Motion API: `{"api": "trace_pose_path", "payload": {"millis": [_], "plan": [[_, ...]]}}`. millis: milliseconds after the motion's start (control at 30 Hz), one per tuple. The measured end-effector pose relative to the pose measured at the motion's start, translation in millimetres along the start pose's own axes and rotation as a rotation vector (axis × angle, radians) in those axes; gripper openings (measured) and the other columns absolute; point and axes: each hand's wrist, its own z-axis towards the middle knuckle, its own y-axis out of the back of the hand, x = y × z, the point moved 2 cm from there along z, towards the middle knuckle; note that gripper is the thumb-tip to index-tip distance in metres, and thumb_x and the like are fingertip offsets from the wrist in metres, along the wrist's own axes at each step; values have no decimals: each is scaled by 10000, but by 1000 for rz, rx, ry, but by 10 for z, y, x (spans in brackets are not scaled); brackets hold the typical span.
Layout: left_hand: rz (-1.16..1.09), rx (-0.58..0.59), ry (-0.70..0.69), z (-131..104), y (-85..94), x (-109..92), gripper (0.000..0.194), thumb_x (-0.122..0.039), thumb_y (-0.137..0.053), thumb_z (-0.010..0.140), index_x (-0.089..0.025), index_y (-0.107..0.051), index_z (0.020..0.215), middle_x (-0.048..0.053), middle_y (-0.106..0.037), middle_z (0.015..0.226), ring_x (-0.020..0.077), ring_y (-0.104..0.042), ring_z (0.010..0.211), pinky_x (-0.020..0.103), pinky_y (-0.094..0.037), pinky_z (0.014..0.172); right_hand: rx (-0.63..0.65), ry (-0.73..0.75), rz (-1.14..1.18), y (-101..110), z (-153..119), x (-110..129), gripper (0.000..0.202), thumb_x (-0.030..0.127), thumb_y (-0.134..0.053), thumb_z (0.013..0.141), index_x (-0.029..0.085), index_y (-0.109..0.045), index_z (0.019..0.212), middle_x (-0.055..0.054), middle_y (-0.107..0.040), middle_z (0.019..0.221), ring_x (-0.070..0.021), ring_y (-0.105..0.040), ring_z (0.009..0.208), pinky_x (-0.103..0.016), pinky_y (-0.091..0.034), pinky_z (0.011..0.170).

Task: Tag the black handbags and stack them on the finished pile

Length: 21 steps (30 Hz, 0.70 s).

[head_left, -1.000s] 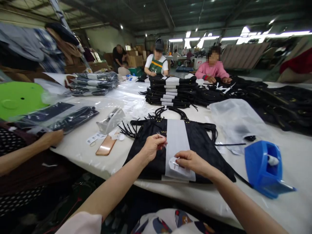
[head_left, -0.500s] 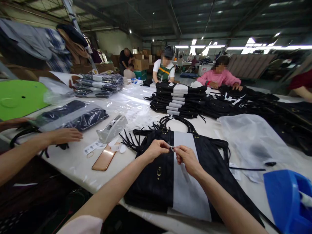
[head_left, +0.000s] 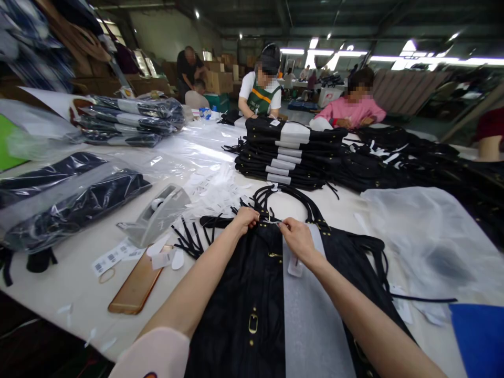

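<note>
A black bag (head_left: 232, 299) with gold buckles lies flat before me, a pale grey strip (head_left: 311, 315) across it and its looped handles (head_left: 303, 194) pointing away. At the bag's upper edge, near a gold ring, my left hand (head_left: 248, 218) is closed on one end of a thin white string (head_left: 272, 221). The fingers of my right hand (head_left: 295, 236) pinch the string's other end. Below my right hand a small pale tag (head_left: 295, 266) rests on the strip.
Left of the bag lie a phone (head_left: 136, 289), paper labels (head_left: 112, 257), a grey tape dispenser (head_left: 157, 212) and a plastic-wrapped bag (head_left: 74, 205). Stacked black bags (head_left: 289, 152) stand behind. A translucent plastic bag (head_left: 433, 236) and a blue object (head_left: 478, 336) are at right. People work across the table.
Both hands have moved up to the bag's upper edge, the string now stretched between them. A tag shows below my right hand. Another person's hands at the left have gone out of view.
</note>
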Motion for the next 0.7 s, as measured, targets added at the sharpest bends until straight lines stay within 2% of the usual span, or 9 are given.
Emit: {"api": "trace_pose_path", "payload": {"millis": [133, 267, 467, 700], "plan": [[-57, 38, -32, -28, 65, 19, 107, -14, -517, 533, -97, -550, 592, -38, -469, 461, 38, -374, 362, 185, -230, 388, 1, -5, -274, -93, 173, 138, 274, 327, -392, 859, 175, -620, 874, -89, -657, 787, -204, -603, 755, -271, -384, 640], [-70, 48, -66, -18, 79, 29, 205, -4, -526, 505, -100, -581, 678, -45, -495, 469, 45, -390, 369, 184, -246, 381, 33, -12, -397, -163, 239, 202, 293, 324, -364, 871, 163, -605, 914, -103, -656, 804, -213, -620, 775, -276, -408, 652], [-57, 119, -93, -11, 94, 42, 195, -67, -630, 508, -124, -591, 691, -57, -484, 447, 56, -411, 380, 182, -249, 377, 40, 17, -403, -285, 280, 307, 288, 308, -361, 869, 167, -607, 921, -114, -658, 809, -230, -626, 783, -293, -423, 655], [-13, 50, -65, 64, -10, 25, 84, -95, -601, 526, -134, -535, 561, -77, -392, 370, 36, -311, 328, 189, -187, 364, 79, -29, -294, -310, 354, 214, 267, 319, -396, 856, 174, -617, 899, -99, -661, 860, -208, -612, 829, -277, -409, 687]]}}
